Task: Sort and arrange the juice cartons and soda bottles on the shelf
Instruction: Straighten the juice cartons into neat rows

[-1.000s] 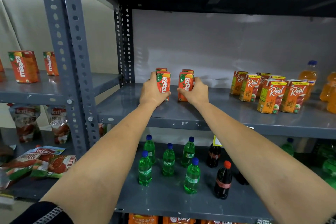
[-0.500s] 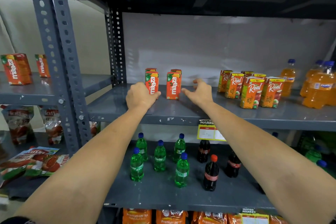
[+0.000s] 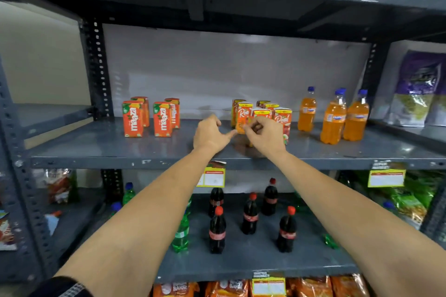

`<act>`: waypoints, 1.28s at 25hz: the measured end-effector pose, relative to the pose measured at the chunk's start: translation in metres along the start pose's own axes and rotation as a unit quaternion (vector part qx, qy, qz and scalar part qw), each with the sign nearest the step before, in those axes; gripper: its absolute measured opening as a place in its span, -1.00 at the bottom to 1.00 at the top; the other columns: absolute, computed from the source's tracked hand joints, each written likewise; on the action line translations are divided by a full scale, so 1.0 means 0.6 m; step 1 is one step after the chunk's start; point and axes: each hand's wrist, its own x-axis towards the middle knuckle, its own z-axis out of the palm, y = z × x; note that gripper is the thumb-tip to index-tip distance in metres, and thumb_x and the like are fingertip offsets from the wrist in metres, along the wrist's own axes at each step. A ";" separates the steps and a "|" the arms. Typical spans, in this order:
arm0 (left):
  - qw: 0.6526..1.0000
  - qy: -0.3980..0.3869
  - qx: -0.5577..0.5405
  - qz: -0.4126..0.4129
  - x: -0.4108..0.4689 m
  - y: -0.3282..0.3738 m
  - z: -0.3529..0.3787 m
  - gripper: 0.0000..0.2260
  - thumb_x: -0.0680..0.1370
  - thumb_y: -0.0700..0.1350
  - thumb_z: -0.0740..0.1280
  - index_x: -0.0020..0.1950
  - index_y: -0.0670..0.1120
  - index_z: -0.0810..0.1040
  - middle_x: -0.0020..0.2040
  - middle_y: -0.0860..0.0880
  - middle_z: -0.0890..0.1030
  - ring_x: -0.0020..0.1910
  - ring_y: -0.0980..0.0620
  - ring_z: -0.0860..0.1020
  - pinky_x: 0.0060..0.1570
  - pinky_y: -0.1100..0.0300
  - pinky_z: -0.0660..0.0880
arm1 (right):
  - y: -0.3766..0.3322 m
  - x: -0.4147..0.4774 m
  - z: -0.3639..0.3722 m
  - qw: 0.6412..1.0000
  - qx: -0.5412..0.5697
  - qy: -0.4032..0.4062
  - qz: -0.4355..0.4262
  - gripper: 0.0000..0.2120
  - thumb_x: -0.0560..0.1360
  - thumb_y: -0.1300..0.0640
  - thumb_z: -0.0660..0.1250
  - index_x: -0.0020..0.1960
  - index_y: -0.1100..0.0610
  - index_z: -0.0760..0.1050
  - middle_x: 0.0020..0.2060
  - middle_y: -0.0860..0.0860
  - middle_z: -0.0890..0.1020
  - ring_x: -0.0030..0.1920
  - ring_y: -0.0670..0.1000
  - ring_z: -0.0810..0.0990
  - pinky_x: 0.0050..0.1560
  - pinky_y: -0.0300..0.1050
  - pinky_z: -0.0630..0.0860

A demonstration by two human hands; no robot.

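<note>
Right now the fingers (image 3: 256,126) of the right hand (image 3: 265,137) are curled in close at the front of the Real juice cartons (image 3: 243,117), though blur keeps me from telling whether they actually grip one. The left hand (image 3: 211,136) sits just beside it, fingers loosely folded and the thumb stretched toward the right hand, holding nothing that I can see. Both hands hover over the middle shelf (image 3: 169,149), at the front left corner of the Real cluster, which stands upright in a tight group near the middle of the shelf. Well apart to the left stand 4 Maaza cartons (image 3: 133,122), 2 in front and 2 behind, all upright. To the right of the Real group are orange soda bottles (image 3: 334,119) with blue caps, also upright. Both forearms are bare, and a dark sleeve (image 3: 65,288) shows at the bottom left. On the lower shelf (image 3: 253,263) stand 5 cola bottles (image 3: 217,231) with red caps, with green bottles (image 3: 181,234) to their left, partly hidden by the left arm. Yellow price tags (image 3: 213,176) hang from the edge of the middle shelf.
</note>
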 end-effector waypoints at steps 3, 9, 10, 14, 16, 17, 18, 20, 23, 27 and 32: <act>0.997 -0.048 -0.063 -0.009 0.006 0.023 0.048 -0.43 0.31 0.14 0.55 0.14 -0.17 0.50 0.07 -0.08 0.58 0.10 -0.05 0.53 0.05 0.15 0.45 | 0.034 0.008 -0.045 0.999 0.031 0.016 -0.021 -0.84 0.41 0.07 0.41 -0.28 0.12 0.53 -0.42 -0.03 0.56 -0.38 -0.07 0.49 -0.30 -0.25 0.45; 0.979 -0.138 -0.150 -0.025 0.015 0.048 0.072 -0.40 0.35 -0.04 0.56 0.30 -0.17 0.42 0.17 -0.09 0.58 0.01 0.05 0.56 -0.01 0.24 0.47 | 0.133 0.038 -0.107 0.992 0.071 0.103 0.025 -0.79 0.40 0.02 0.44 -0.13 0.12 0.47 -0.24 0.02 0.56 -0.22 -0.02 0.53 -0.21 -0.15 0.51; 0.975 -0.141 -0.167 -0.025 0.016 0.048 0.075 -0.40 0.36 -0.07 0.55 0.32 -0.16 0.41 0.18 -0.09 0.57 0.02 0.05 0.55 -0.04 0.26 0.48 | 0.148 0.044 -0.109 0.989 0.095 0.104 0.048 -0.75 0.39 0.01 0.45 -0.11 0.10 0.44 -0.21 0.03 0.54 -0.18 -0.02 0.52 -0.17 -0.17 0.50; 0.966 -0.151 -0.210 -0.010 0.027 0.039 0.083 -0.38 0.38 -0.14 0.53 0.38 -0.15 0.38 0.27 -0.10 0.53 0.22 0.02 0.50 0.02 0.21 0.53 | 0.169 0.068 -0.099 0.950 0.246 -0.021 0.193 -0.60 0.38 0.05 0.49 0.13 0.07 0.42 0.03 0.02 0.57 0.06 0.01 0.57 0.07 -0.08 0.57; 0.963 -0.153 -0.221 -0.011 0.032 0.032 0.084 -0.40 0.39 -0.16 0.52 0.38 -0.14 0.39 0.27 -0.10 0.53 0.28 0.00 0.48 0.11 0.07 0.54 | 0.173 0.076 -0.095 0.924 0.290 -0.091 0.232 -0.58 0.41 0.15 0.47 0.23 0.10 0.42 0.13 0.06 0.59 0.15 0.06 0.59 0.15 0.04 0.58; 0.962 -0.155 -0.226 -0.014 0.035 0.031 0.085 -0.42 0.40 -0.17 0.51 0.37 -0.14 0.39 0.26 -0.10 0.53 0.28 0.00 0.47 0.10 0.05 0.56 | 0.176 0.080 -0.094 0.916 0.303 -0.107 0.239 -0.59 0.43 0.19 0.45 0.24 0.11 0.43 0.16 0.09 0.59 0.18 0.08 0.59 0.18 0.08 0.56; 0.960 -0.158 -0.232 -0.017 0.036 0.032 0.086 -0.44 0.41 -0.18 0.50 0.36 -0.13 0.40 0.25 -0.09 0.53 0.26 0.00 0.48 0.05 0.06 0.57 | 0.180 0.082 -0.093 0.911 0.315 -0.115 0.241 -0.60 0.43 0.21 0.44 0.23 0.12 0.44 0.18 0.11 0.60 0.19 0.10 0.59 0.20 0.11 0.55; 0.957 -0.162 -0.238 -0.025 0.038 0.034 0.089 -0.46 0.43 -0.19 0.48 0.36 -0.10 0.39 0.23 -0.10 0.52 0.23 -0.02 0.50 -0.10 0.13 0.60 | 0.185 0.086 -0.093 0.906 0.328 -0.121 0.240 -0.61 0.44 0.22 0.43 0.23 0.13 0.44 0.17 0.10 0.60 0.19 0.09 0.59 0.21 0.11 0.54; 0.959 -0.158 -0.233 -0.034 0.044 0.032 0.096 -0.45 0.43 -0.18 0.48 0.37 -0.10 0.38 0.25 -0.12 0.52 0.25 -0.06 0.50 -0.09 0.11 0.61 | 0.187 0.089 -0.093 0.900 0.338 -0.139 0.237 -0.60 0.45 0.23 0.41 0.26 0.14 0.42 0.14 0.08 0.58 0.16 0.07 0.57 0.19 0.09 0.55; 0.963 -0.148 -0.223 -0.030 0.050 0.034 0.100 -0.43 0.41 -0.15 0.50 0.37 -0.11 0.39 0.28 -0.11 0.52 0.27 -0.03 0.49 0.10 0.01 0.56 | 0.191 0.091 -0.094 0.876 0.373 -0.176 0.248 -0.64 0.46 0.27 0.39 0.23 0.13 0.43 0.09 0.05 0.58 0.17 0.07 0.56 0.16 0.06 0.53; 0.951 -0.158 -0.263 -0.038 0.050 0.033 0.099 -0.44 0.44 -0.19 0.46 0.40 -0.08 0.36 0.31 -0.13 0.49 0.31 -0.06 0.46 0.18 -0.12 0.52 | 0.194 0.093 -0.092 0.871 0.373 -0.194 0.256 -0.60 0.46 0.31 0.38 0.26 0.14 0.41 0.12 0.07 0.57 0.16 0.06 0.55 0.12 0.03 0.54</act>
